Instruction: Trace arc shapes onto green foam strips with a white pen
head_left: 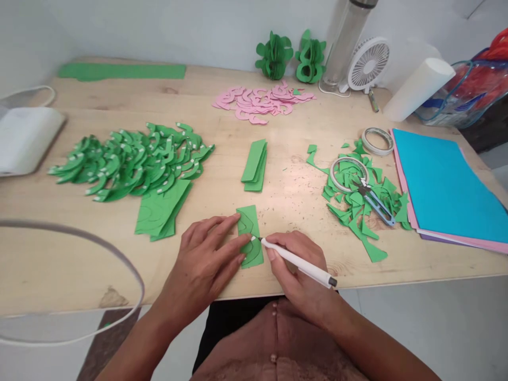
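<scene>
My left hand (208,254) lies flat, fingers spread, pressing down a small green paper piece (249,235) at the near edge of the table (47,264); fingertips cover its left side. My right hand (296,264) pinches a white pen (297,262), tip touching the piece's right edge. Curved lines are drawn on the piece, partly hidden under my fingers. Just left: a stack of marked green sheets (161,209), behind it a heap of cut green curved shapes (130,161) with small white bits on them. Straight ahead: a short stack of green strips (254,165), further back a pile of pink cut shapes (262,100), and two folded green paper ornaments (291,55) by the wall. Right: green scraps (363,201) with scissors (375,201) and a tape ring (349,172) on top, a second tape roll (377,140), and blue and pink sheets (444,185) cut off by the frame. Small fan (369,63), clear bottle (345,45), white roll (418,87) at the back. No readable writing. A blurred grey cable (79,238) crosses the near left.
</scene>
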Available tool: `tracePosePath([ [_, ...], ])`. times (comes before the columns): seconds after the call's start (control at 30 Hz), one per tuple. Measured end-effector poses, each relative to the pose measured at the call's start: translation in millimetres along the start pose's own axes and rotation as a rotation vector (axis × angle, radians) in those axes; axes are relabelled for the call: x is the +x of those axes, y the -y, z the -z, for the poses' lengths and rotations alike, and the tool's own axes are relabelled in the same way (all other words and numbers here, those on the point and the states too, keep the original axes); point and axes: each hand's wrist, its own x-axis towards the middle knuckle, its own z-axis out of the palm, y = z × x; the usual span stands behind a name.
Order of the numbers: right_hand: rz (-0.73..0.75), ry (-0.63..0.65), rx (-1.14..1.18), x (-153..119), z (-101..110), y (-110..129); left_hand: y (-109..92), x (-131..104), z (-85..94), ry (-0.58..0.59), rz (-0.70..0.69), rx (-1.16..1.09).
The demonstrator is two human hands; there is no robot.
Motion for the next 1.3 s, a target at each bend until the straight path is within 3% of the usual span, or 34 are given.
tracePosePath([
  [0.9, 0.041, 0.01, -0.083, -2.7, -1.7, -2.0, -1.3, 0.9, 0.9, -0.032, -0.022, 0.016],
  [1.3, -0.009, -0.101, -0.028, -13.5, 3.4, 5.6, -1.7, 0.0, 1.3, -0.031, -0.008, 0.006],
])
